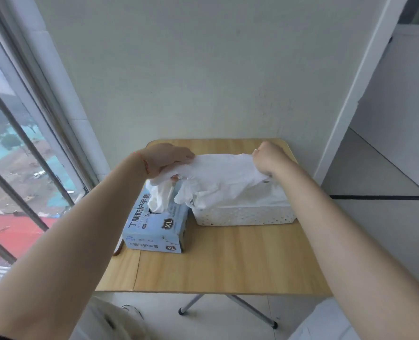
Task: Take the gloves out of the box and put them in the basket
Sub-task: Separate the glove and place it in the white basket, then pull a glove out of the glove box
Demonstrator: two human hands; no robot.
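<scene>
Two hands (169, 158), limp white glove (223, 173)

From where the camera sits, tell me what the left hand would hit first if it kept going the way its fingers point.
The left hand points right, over the table, gripping the white glove. Past the glove itself, the first thing in line looks like the right hand holding the other end above the basket, though depth is unclear.

Table (228, 261): light wood-grain top with rounded far corners, on folding metal legs, standing against the wall. Box (154, 229): pale blue, marked XL, lying on the top below the left fingers, white gloves rising from its opening. Basket (242, 214): white, perforated, resting just beside the box, below the right fingers.
</scene>
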